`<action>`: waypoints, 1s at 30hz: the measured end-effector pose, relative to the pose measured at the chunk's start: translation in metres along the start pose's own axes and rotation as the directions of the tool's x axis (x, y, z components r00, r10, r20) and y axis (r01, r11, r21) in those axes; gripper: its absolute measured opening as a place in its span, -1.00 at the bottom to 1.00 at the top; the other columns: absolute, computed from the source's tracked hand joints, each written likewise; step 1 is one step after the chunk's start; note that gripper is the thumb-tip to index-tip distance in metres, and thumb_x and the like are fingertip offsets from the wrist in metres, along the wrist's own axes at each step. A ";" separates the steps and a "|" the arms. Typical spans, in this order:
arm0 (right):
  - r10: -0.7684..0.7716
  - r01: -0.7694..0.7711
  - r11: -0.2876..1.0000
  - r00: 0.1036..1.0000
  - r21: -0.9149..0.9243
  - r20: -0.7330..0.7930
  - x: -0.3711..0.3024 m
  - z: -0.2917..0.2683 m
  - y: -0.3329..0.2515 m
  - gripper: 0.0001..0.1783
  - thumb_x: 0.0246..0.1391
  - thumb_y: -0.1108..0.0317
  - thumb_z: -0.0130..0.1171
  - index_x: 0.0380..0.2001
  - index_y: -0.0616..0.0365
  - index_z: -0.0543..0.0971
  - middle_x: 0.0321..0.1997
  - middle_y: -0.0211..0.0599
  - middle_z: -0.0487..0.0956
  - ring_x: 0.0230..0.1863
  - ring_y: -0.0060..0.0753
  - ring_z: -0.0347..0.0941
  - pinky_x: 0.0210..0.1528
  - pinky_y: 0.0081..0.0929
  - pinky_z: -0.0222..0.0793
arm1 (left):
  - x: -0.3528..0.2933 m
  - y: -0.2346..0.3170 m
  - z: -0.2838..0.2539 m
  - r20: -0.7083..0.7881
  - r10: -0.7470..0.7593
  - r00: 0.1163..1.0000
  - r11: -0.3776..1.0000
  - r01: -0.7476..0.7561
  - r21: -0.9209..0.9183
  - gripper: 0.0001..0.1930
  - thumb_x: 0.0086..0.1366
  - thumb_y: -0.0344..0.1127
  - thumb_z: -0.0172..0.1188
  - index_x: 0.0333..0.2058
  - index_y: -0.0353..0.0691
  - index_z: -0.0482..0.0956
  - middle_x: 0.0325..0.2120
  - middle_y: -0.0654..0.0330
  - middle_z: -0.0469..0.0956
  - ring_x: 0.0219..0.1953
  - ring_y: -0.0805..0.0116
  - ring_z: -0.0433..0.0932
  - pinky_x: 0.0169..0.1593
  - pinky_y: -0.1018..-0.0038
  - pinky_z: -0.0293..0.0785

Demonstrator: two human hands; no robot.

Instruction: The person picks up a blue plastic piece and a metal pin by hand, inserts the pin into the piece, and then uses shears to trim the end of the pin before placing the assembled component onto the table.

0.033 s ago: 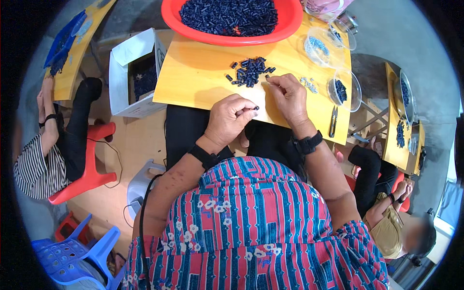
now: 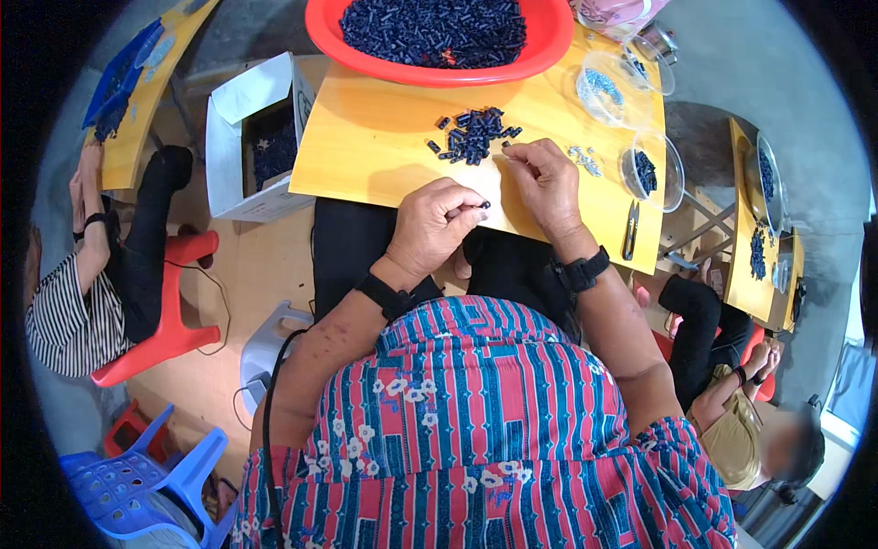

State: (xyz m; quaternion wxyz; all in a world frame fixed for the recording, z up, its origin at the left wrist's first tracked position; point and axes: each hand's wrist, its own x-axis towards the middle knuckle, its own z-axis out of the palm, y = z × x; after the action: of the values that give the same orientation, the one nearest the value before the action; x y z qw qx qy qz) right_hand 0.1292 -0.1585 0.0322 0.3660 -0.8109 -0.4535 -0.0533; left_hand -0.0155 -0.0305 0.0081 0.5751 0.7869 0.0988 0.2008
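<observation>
Over the near edge of the yellow table, my left hand (image 2: 432,227) is closed, thumb and forefinger pinching a small black cylindrical part (image 2: 485,205). My right hand (image 2: 549,188) is a little farther off and to the right, its thumb and fingertips pressed together. Whatever may be between those fingertips is too small to make out. Just beyond them lies a pile of short black tubular parts (image 2: 476,135). Small silvery pieces (image 2: 585,161) are scattered on the tabletop to the right of that hand.
A red basin (image 2: 315,46) full of black parts stands at the table's far side. Clear plastic tubs (image 2: 675,174) and black thread snips (image 2: 631,231) are at the right. A white carton (image 2: 229,165) stands left of the table (image 2: 366,119). People sit working at both sides.
</observation>
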 end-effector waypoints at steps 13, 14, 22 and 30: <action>0.069 -0.077 0.987 0.996 0.143 0.060 -0.009 0.020 0.007 -0.86 -0.03 0.48 0.23 -0.35 0.08 0.68 -0.42 -0.20 0.53 -0.40 -0.14 0.51 -0.32 -0.35 0.45 | -0.001 -0.004 0.001 0.024 0.044 0.999 0.999 -0.044 0.004 -0.91 0.13 -0.45 0.31 -0.37 -0.30 0.66 -0.49 0.20 0.54 -0.51 0.48 0.53 -0.39 0.58 0.43; 0.057 -0.065 0.991 0.996 0.118 0.074 -0.009 0.020 0.007 -0.85 -0.04 0.47 0.24 -0.34 0.08 0.68 -0.43 -0.20 0.52 -0.40 -0.14 0.51 -0.32 -0.34 0.45 | -0.001 -0.004 0.001 0.032 0.036 0.999 0.999 -0.036 -0.004 -0.91 0.13 -0.45 0.31 -0.37 -0.30 0.66 -0.49 0.20 0.54 -0.51 0.47 0.54 -0.38 0.57 0.44; 0.046 -0.044 0.994 0.999 0.104 -0.012 -0.013 0.026 0.009 -0.88 0.01 0.45 0.24 -0.33 0.13 0.66 -0.42 -0.17 0.52 -0.38 -0.10 0.51 -0.31 -0.31 0.45 | -0.002 0.000 0.001 0.026 0.025 0.999 0.999 -0.026 0.021 -0.91 0.12 -0.45 0.32 -0.36 -0.28 0.66 -0.49 0.21 0.54 -0.51 0.47 0.53 -0.38 0.58 0.43; 0.303 -0.287 0.932 0.952 0.222 -0.041 -0.012 0.032 0.006 -0.83 0.00 0.36 0.31 -0.29 0.12 0.64 -0.37 -0.17 0.59 -0.37 -0.17 0.59 -0.29 -0.36 0.49 | -0.001 -0.001 0.002 0.010 0.010 1.000 1.000 -0.011 0.005 -0.91 0.11 -0.46 0.32 -0.36 -0.28 0.66 -0.49 0.22 0.53 -0.52 0.49 0.52 -0.38 0.58 0.43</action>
State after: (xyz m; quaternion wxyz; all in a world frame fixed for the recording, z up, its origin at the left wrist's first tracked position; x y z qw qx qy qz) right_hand 0.1193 -0.1486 0.0009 0.4714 -0.8232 -0.3156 0.0213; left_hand -0.0160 -0.0326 0.0067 0.5727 0.7897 0.0923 0.1997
